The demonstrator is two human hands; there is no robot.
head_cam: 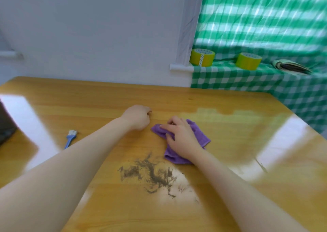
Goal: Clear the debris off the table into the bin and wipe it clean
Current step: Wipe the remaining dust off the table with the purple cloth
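A patch of dark brown debris [152, 175] is smeared across the near middle of the glossy wooden table [230, 187]. Just beyond it lies a crumpled purple cloth [198, 134]. My right hand [182, 139] presses down on the cloth, fingers curled into its folds. My left hand [138, 117] rests on the table left of the cloth, curled into a loose fist with nothing visible in it. The image is slightly blurred.
A small blue-handled brush [70, 138] lies on the table at the left. A dark object [5, 125] stands at the left edge. On a green checked ledge at the back right sit two yellow tape rolls [202, 57] [248, 61] and a booklet [292, 67].
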